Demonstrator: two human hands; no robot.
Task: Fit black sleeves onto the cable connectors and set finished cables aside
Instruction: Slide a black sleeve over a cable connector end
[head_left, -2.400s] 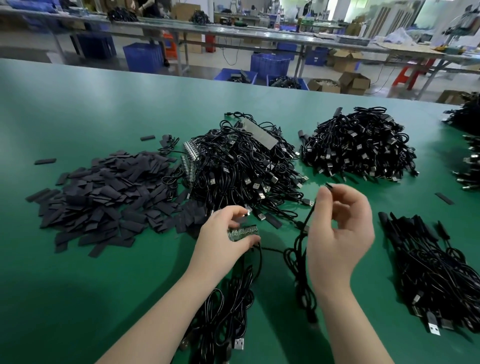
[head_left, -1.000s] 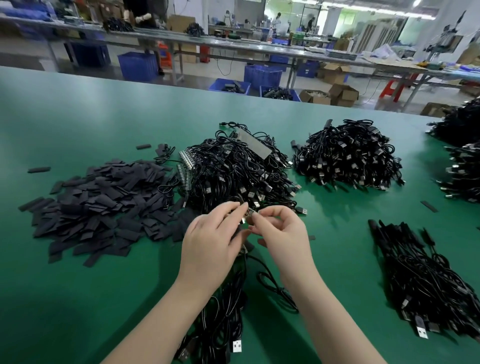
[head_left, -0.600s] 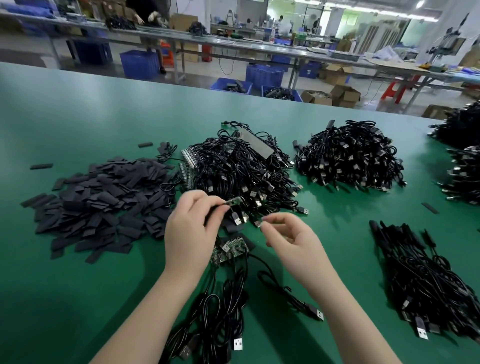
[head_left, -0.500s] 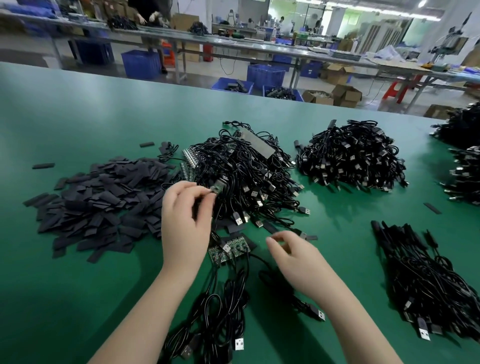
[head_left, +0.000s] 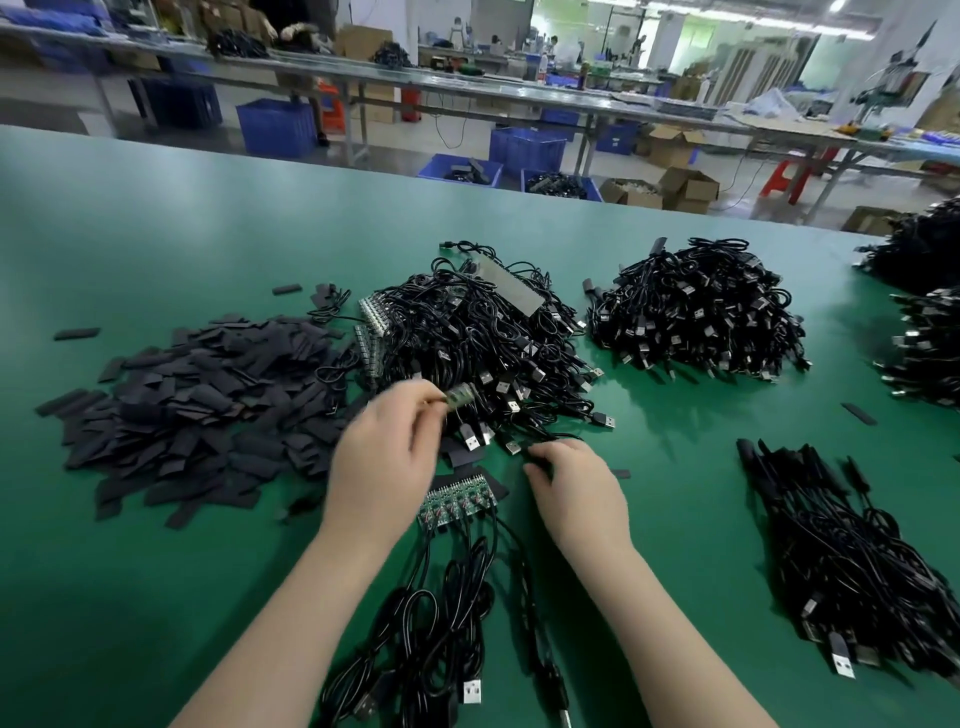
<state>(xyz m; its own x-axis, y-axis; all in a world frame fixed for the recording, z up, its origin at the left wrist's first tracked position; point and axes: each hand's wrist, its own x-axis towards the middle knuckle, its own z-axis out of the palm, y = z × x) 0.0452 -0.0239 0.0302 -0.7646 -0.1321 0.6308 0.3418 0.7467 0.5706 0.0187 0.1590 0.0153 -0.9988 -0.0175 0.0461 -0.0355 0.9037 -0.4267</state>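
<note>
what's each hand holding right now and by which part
The left hand pinches a small green circuit board by its near end. The right hand is curled over a black cable; the exact hold cannot be told.

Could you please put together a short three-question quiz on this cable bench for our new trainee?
1. True or false: the left hand pinches a small green board.
2. Which side of the central cable heap holds the loose black sleeves: A left, B right?
3. Fill in: the right hand is down on the ____ table, its fingers curled at a black cable.

Key: 1 true; 2 A; 3 green.
</note>
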